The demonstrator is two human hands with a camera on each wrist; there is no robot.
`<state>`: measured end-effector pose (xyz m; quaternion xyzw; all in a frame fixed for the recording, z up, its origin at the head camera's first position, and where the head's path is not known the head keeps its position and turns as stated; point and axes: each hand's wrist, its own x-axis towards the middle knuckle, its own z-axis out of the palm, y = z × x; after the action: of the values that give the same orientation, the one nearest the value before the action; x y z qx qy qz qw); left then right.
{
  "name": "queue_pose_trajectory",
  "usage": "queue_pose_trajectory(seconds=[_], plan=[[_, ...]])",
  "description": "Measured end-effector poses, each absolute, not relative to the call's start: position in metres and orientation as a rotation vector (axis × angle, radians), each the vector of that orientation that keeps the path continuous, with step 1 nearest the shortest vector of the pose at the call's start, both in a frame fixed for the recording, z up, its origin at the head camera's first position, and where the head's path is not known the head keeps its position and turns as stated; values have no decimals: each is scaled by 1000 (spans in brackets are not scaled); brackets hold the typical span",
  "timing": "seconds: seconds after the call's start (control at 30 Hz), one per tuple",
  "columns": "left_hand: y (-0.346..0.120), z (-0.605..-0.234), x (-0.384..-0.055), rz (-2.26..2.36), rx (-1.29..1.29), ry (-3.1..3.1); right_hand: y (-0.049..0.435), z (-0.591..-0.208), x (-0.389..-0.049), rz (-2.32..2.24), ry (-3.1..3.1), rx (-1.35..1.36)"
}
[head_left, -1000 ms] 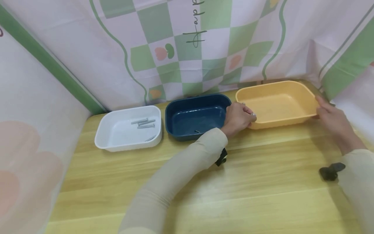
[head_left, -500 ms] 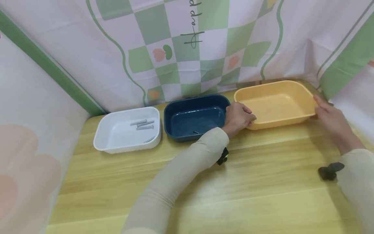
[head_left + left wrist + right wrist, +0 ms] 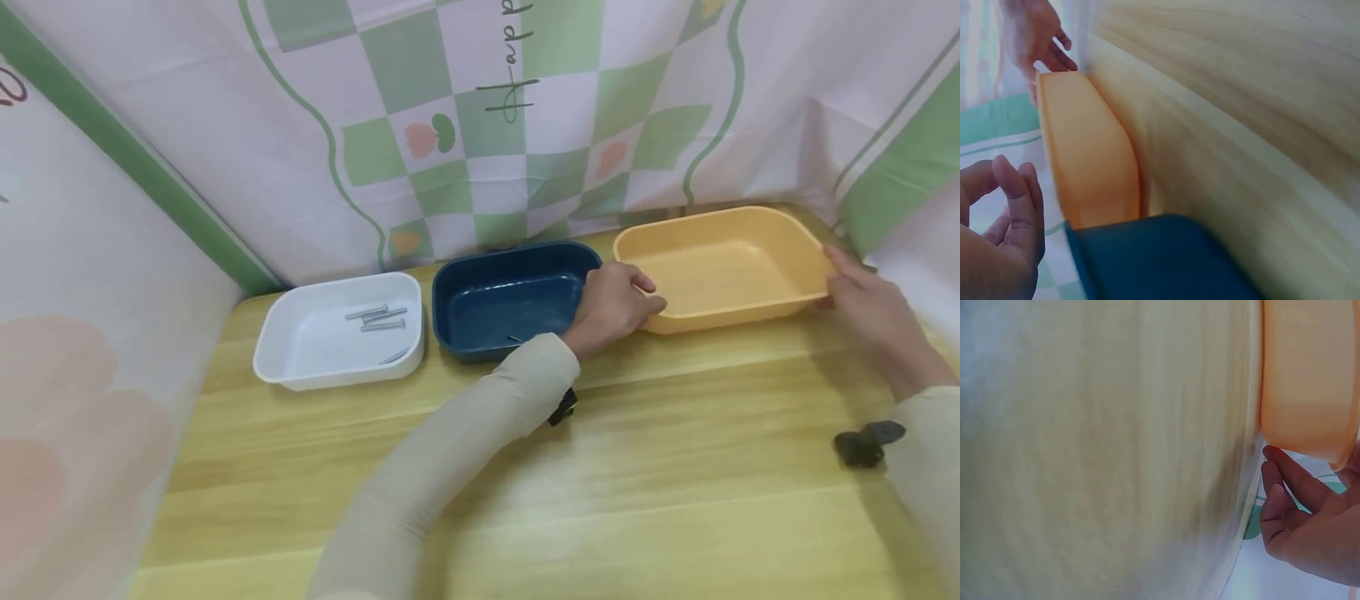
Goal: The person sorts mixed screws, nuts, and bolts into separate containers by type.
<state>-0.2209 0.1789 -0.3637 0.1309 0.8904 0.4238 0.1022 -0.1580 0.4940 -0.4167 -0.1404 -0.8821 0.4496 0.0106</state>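
A yellow tray (image 3: 720,275) stands at the right of the table's back edge. My right hand (image 3: 873,312) grips its right end, thumb at the rim and fingertips low on the outer wall in the right wrist view. My left hand (image 3: 613,302) hovers at the tray's front left corner, overlapping the dark blue tray (image 3: 480,347) in the head view. Its fingers (image 3: 1022,212) are loosely bent, with nothing visible between them. A small dark screw (image 3: 514,339) lies in the blue tray, whose right end is partly hidden by the left hand.
At the left, a white tray (image 3: 300,333) holds several silver bolts (image 3: 382,325). All three trays stand in a row on the wooden table (image 3: 637,483), before a patterned cloth (image 3: 405,75). Small black devices (image 3: 858,447) sit at the wrists.
The head view has shifted slightly. The left thumb and forefinger have parted a little at the yellow tray's corner. The right hand keeps its grip and the trays stay in place.
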Motion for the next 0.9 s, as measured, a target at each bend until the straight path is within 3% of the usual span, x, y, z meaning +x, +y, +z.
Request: queue_pose_trajectory(seconds=[0.4, 0.9], plan=[[111, -348, -213, 1105, 1046, 2719, 506, -422, -154, 1314, -2761, -417], [15, -351, -196, 951, 982, 2872, 523, -423, -157, 1369, -2747, -364]])
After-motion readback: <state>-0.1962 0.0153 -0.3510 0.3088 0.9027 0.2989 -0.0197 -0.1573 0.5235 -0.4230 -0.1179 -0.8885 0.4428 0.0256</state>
